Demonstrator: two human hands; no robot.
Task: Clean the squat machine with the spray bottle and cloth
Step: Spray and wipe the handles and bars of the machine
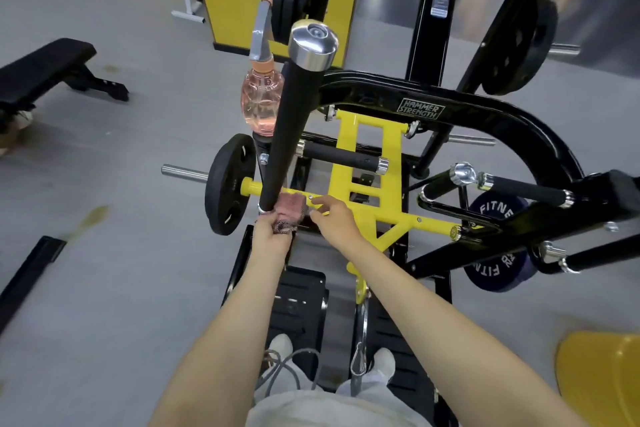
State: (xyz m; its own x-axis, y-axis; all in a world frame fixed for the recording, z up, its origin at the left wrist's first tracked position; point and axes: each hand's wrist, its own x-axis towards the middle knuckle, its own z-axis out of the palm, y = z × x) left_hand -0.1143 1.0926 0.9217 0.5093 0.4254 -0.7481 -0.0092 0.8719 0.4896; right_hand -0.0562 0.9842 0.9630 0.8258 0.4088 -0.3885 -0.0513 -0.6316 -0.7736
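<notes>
At crossbar (433, 224), outstretched hands (273, 232) (334, 220) with cloth (290, 209)

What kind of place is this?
A gym, most likely: a plate-loaded Hammer Strength machine, weight plates on its pegs, and a padded bench nearby.

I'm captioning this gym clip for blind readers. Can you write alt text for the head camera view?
Seen from above, a person's left hand grips a pink cloth at the base of a black padded handle on a yellow-and-black squat machine. The right hand touches the yellow bar beside it; a pink spray bottle sits behind the handle.
</notes>
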